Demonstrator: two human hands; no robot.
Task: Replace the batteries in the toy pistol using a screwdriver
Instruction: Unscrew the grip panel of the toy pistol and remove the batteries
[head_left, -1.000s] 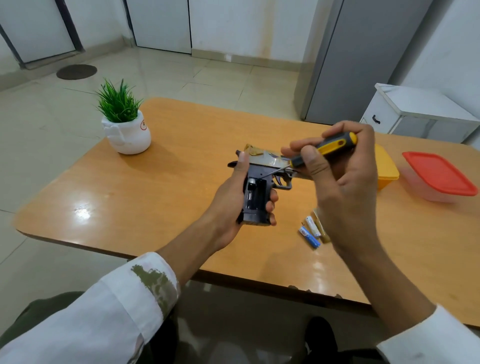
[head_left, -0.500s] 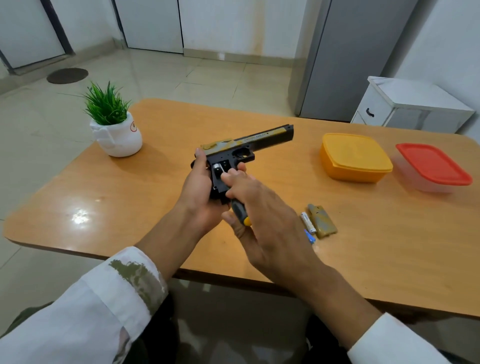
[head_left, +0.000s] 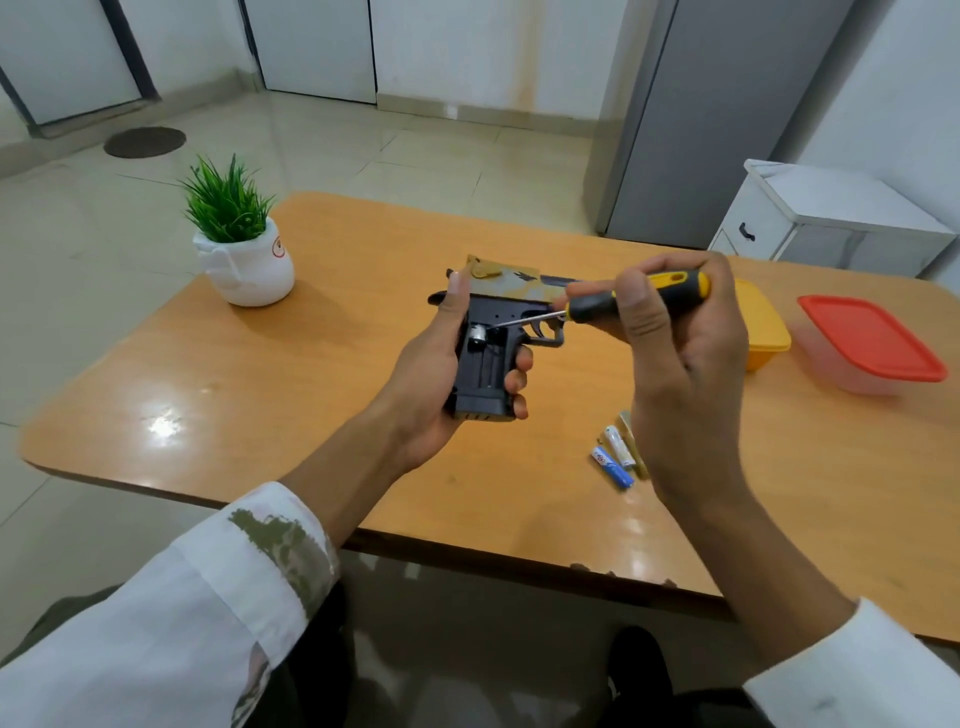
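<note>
Toy pistol (head_left: 511, 293) gripped in left hand (head_left: 421, 374), compartment facing up, so the screwdriver (head_left: 670, 285) clutched in right hand (head_left: 680, 374) reaches the battery (head_left: 475, 332) (loose batteries (head_left: 615, 460) lie beside pistol).

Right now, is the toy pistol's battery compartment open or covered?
Open. The toy pistol shows a bare black cavity in its handle, the screwdriver tip reaches its top end, and two batteries lie loose on the table.

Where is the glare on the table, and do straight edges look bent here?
Head view: a bright glare patch sits on the table near its left front corner; the wide lens makes the door frame and grey cabinet lean outward; the toy pistol and screwdriver look sharp.
</note>
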